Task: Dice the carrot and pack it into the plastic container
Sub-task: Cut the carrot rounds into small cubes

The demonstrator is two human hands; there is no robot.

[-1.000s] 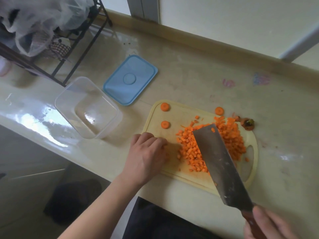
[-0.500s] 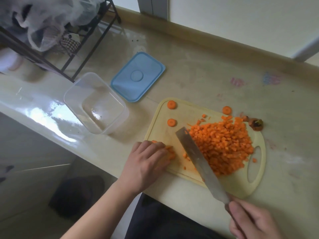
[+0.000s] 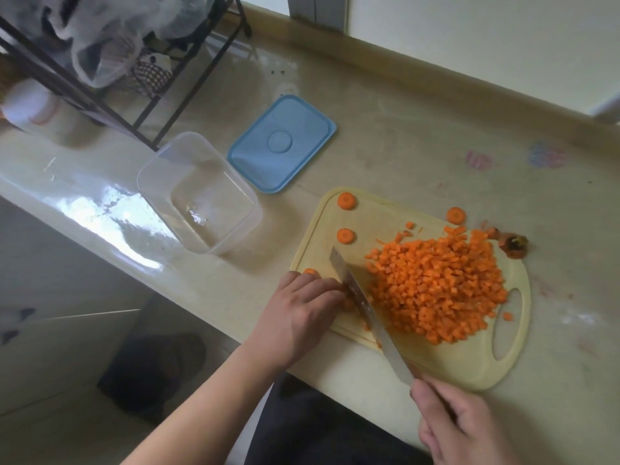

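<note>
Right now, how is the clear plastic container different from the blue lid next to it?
The clear plastic container is see-through, deep and open at the top with nothing inside; the blue lid is opaque, flat and shallow, with a round mark in its middle. The container lies nearer the counter's front edge, the lid farther back. Both are rectangular with rounded corners and rest on the counter.

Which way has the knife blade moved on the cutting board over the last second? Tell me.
Yes. The knife has come down off the diced carrot pile toward the cutting board's left end, beside the left hand.
</note>
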